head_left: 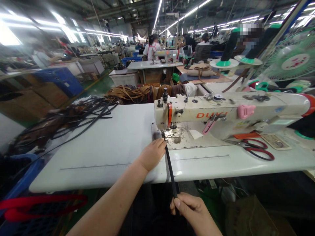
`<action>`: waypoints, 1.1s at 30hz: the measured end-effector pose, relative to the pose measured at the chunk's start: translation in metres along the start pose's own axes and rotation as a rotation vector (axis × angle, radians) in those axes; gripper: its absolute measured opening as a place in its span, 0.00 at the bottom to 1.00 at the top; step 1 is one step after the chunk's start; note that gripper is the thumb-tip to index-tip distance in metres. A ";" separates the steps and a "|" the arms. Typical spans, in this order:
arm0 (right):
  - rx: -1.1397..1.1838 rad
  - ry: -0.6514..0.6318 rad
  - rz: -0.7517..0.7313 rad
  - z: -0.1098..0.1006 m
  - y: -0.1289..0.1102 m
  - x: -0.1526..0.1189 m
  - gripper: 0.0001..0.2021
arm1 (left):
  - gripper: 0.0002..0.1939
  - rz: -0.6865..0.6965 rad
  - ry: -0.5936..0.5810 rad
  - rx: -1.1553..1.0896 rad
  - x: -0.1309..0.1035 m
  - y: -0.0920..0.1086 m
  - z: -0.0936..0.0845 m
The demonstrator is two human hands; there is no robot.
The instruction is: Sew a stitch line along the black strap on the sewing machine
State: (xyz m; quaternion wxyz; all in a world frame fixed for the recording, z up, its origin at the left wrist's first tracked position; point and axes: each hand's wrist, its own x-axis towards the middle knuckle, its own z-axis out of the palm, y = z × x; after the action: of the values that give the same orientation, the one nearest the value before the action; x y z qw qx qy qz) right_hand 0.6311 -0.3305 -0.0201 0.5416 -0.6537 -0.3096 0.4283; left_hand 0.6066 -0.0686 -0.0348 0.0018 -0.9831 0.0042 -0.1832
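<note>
A narrow black strap (170,165) runs from under the needle area of the sewing machine (192,109) down over the table's front edge. My left hand (154,153) is closed on the strap just in front of the presser foot, its fingertips partly hidden by the hand itself. Below the table edge, my right hand (188,205) pinches the strap between thumb and fingers and keeps it stretched towards me. The strap's far end at the needle is too small to make out.
Red-handled scissors (258,149) and a pink-handled tool (209,126) lie by the machine. Black straps (93,114) are heaped at the table's left. Brown straps (137,93) lie behind the white table (110,141). Thread cones (227,49) and a fan (292,60) stand at right.
</note>
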 end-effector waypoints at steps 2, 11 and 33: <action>-0.006 0.000 -0.004 0.001 -0.001 0.000 0.28 | 0.07 -0.012 0.020 -0.005 0.000 0.001 -0.001; -0.019 -0.033 -0.012 0.002 0.000 0.002 0.28 | 0.07 0.005 0.006 -0.037 0.004 0.002 -0.008; -0.774 0.434 -0.431 -0.069 -0.034 0.056 0.12 | 0.09 0.055 0.149 0.028 -0.004 -0.002 0.004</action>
State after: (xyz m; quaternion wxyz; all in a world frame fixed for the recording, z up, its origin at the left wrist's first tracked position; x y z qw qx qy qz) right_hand 0.7196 -0.3047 0.0038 0.3871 -0.8022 -0.4543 0.0141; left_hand 0.6043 -0.0664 -0.0395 0.0203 -0.9661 0.0286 -0.2557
